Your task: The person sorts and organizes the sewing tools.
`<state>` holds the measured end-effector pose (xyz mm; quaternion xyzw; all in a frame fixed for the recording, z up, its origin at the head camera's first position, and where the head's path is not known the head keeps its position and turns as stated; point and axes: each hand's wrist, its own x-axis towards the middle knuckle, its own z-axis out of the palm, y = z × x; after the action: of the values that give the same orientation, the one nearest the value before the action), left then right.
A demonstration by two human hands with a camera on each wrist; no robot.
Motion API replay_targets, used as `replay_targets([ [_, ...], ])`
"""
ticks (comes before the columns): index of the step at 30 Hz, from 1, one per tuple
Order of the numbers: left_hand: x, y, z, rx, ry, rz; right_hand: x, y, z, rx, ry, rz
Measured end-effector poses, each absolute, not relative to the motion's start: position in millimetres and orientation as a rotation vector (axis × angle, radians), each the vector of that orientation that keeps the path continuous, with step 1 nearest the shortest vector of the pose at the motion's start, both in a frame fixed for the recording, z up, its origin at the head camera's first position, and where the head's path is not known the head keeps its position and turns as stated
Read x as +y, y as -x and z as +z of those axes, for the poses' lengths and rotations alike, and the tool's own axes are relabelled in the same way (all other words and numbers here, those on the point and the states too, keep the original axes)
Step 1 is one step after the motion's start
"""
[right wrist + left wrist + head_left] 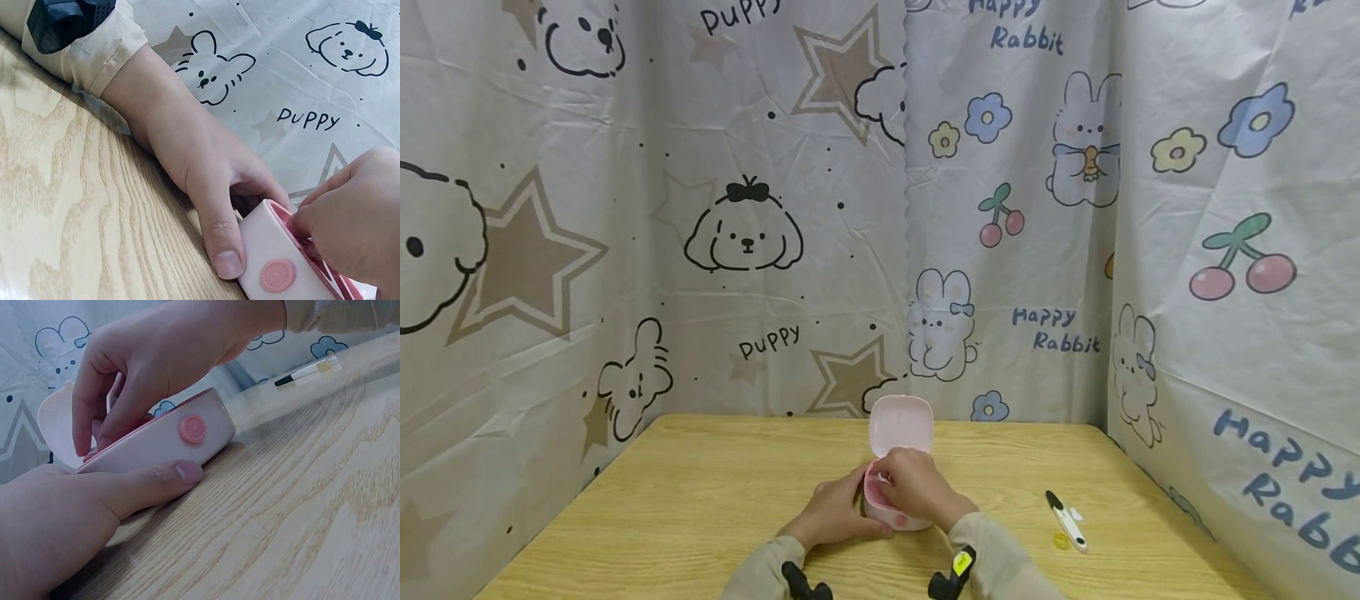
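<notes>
A small pale pink box (910, 522) with a deeper pink inner rim stands on the table, its lid (901, 425) raised at the back. On its front is a round pink button (192, 429). My left hand (837, 510) grips the box from the left, thumb along the front and fingers round the far side. From the right, my right hand (917, 483) reaches over the rim with bent fingers down inside the box. Those fingertips and most of the contents are hidden, so whether they pinch anything does not show.
On the table (737, 467) to the right lies a slim white tool with a black end (1066, 521). A small yellow round piece (1060, 541) and a little white piece (1076, 514) are beside it. Printed curtains (850, 250) surround the table's back and sides.
</notes>
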<state>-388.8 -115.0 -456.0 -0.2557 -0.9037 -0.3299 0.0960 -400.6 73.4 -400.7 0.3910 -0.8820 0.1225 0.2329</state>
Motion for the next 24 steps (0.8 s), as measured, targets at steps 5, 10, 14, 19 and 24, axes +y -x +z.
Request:
replay_targets([
  [5,-115.5,387.1,-454.1,-2.693,0.756,-0.988,74.0,400.2,-403.3,-2.435,-1.054,0.339],
  [10,-115.1,387.1,-454.7,-2.682,0.765,-0.987,74.1,400.3,-405.0,-2.447,-1.026,0.330],
  [14,-115.2,388.5,-456.8,-2.670,0.768,-0.978,73.3,399.4,-404.4,-2.434,-1.041,0.341],
  [19,-115.8,389.5,-458.0,-2.667,0.766,-0.964,72.3,400.0,-404.3,-2.423,-1.054,0.351],
  [24,-116.1,390.3,-457.9,-2.666,0.774,-0.983,71.7,400.1,-404.1,-2.417,-1.045,0.341],
])
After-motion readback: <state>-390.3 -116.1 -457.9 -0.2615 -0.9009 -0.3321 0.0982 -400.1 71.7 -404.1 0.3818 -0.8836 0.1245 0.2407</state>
